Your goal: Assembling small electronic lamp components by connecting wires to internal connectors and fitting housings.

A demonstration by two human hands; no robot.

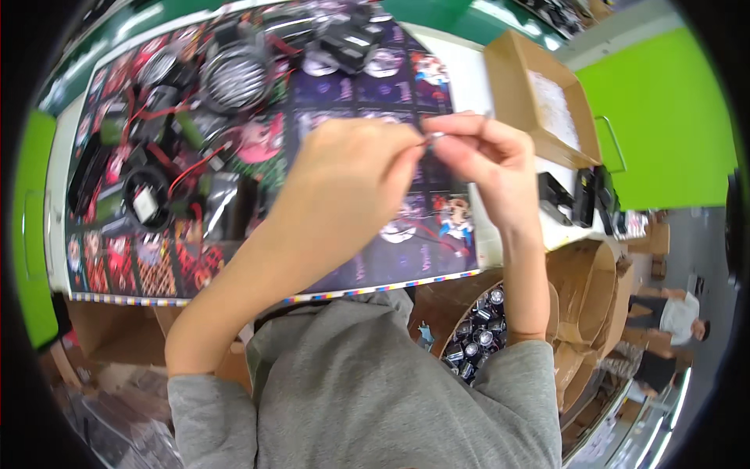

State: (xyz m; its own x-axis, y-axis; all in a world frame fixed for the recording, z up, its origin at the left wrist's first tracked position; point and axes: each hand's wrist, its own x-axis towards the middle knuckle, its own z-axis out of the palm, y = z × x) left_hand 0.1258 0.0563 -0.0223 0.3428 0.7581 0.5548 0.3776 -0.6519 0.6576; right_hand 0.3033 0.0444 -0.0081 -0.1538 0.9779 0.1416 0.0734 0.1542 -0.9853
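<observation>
Above the printed sheet, my left hand (351, 166) and my right hand (494, 155) meet with pinched fingers. Between the fingertips shows a small pale, silvery piece (436, 135), too small and blurred to name. The right thumb and index finger close on it. Whatever the left fingers pinch is mostly hidden by the hand itself. To the left lie several black round housings with red wires, among them a large one with a ribbed silver face (237, 76) and one with a white square inside (145, 203). A boxy black part (349, 44) sits farther back.
A cardboard box (508, 94) of small white pieces stands at the right, with black plastic parts (584, 197) nearer me. Below the table edge is a container of small black-and-silver parts (478, 334), beside larger cardboard cartons (586, 281). People appear far right.
</observation>
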